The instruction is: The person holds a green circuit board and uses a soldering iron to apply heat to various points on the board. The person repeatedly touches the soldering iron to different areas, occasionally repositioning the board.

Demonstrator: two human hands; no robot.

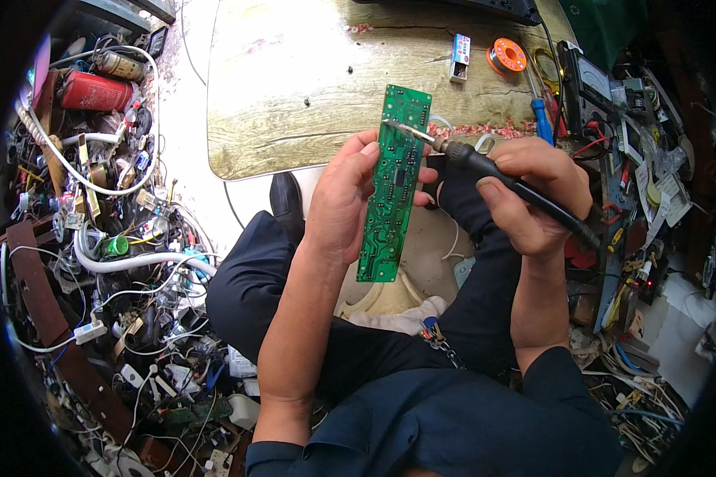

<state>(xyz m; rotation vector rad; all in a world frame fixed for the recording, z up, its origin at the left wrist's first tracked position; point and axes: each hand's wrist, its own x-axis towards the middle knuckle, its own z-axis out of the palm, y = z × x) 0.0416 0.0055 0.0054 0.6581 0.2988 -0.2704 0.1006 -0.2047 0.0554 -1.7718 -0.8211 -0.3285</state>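
We list first one board (388, 215): green, long and narrow, set with small dark parts, held up over the lap, its far end overlapping the near edge of the desk (294, 127) in our view. Hands, two. Left hand (338, 183): pinching the board by its left edge, thumb on the face, fingertips showing past the right edge. Right hand (545, 191): to the right of the board, thumb and fingers gripping the black handle of the iron (473, 161). The iron's metal tip lies across the far part of the board; whether it touches, we cannot tell. Beyond the board and to its right, we count one white box (460, 60) with coloured print, then, farther right, one orange reel (507, 56). Right of the board: one blue screwdriver (542, 119); red flecks (485, 129), scattered on the wood-grained top. Far right of the board: one black meter (593, 79) with a pale dial. Well left of the board: tangled wires and parts, among them a grey hose (143, 259), a green cap (117, 245) and a red can (95, 92). Nearer us than the board: keys (431, 324) on a chain.
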